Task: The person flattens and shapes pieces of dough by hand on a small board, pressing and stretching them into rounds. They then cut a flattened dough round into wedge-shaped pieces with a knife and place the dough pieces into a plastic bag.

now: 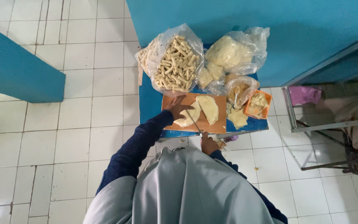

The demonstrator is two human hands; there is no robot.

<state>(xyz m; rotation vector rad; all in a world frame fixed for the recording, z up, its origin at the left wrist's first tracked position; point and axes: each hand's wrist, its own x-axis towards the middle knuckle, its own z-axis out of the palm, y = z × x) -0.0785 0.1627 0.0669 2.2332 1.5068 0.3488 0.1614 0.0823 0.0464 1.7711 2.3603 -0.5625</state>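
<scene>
A person stands over a small blue bench (pixel 152 103) and looks down at a brown cutting board (pixel 212 124). Two flat pieces of pale dough lie on the board. The left hand (pixel 178 106) is spread flat and presses on the near dough piece (pixel 188 117). The right hand (pixel 209 145) is closed around the handle of a knife (pixel 193 120), and the thin blade reaches up across that piece. The other dough piece (pixel 209 108) lies just beside it, untouched.

At the back of the bench sits a clear bag of little rolled sticks (pixel 175 64). Next to it is a bag of soft dough (pixel 228 52). An orange tub (pixel 257 104) with a spoon near it holds what may be filling, but it is too small to be sure.

To cut well, keep the left fingers flat and back from the blade. Hold the dough still so it does not slide. Draw the knife in one slow, straight pull, and stay on the board.
</scene>
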